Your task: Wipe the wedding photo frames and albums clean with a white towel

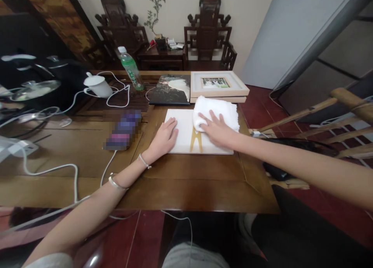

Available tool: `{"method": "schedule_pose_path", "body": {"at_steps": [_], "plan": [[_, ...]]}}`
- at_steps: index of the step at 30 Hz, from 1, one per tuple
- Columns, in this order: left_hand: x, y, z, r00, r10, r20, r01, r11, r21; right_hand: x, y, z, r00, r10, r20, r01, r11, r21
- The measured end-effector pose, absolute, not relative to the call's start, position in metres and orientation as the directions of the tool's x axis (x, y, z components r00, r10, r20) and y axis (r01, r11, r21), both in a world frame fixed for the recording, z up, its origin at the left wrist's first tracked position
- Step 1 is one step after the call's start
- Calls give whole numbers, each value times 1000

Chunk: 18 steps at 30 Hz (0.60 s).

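Observation:
A flat white board or album (182, 138) lies on the wooden table in front of me; I cannot tell which. It bears a gold mark (196, 140) shaped like a letter A, its top covered. My left hand (165, 136) rests flat on the album's left edge, fingers stretched out. A folded white towel (224, 110) covers the upper right part of the album. On top of the towel lies my right hand (218, 131), pressing down with its fingers spread; its thumb is hard to make out.
Behind the album lie a dark photo book (171, 90) and pale framed pictures (201, 93), stacked. To the left are a blurred-out phone (124, 130) on a cable, a green-labelled bottle (131, 70), a lidded white cup (99, 85) and loose white cables (76, 178). The table's front edge is near my lap.

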<state>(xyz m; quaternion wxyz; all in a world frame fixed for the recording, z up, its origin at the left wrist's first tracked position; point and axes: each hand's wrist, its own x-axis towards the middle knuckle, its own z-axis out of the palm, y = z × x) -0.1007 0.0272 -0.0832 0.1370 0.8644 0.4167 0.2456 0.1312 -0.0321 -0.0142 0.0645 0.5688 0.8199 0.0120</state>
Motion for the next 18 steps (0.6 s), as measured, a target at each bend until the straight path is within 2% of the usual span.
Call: {"method": "schedule_pose_path", "body": {"at_steps": [3,10,13,18], "plan": [[-101,26,-81,522,797,303,662,-603,445,104,-58,-16,-382,915,-131,916,394,74],[-104,29,-82,573,769,282,643,-636,427,62,-131,-8,-602,788,-128,790,611,41],[-103,29,-81,581,761,289,638,-647,419,67,-121,-5,-583,791,-183,804,595,11],[-100,28,-81,571,760,310,648,-649,398,85,-54,-5,-467,860,-206,881,471,-32]]}}
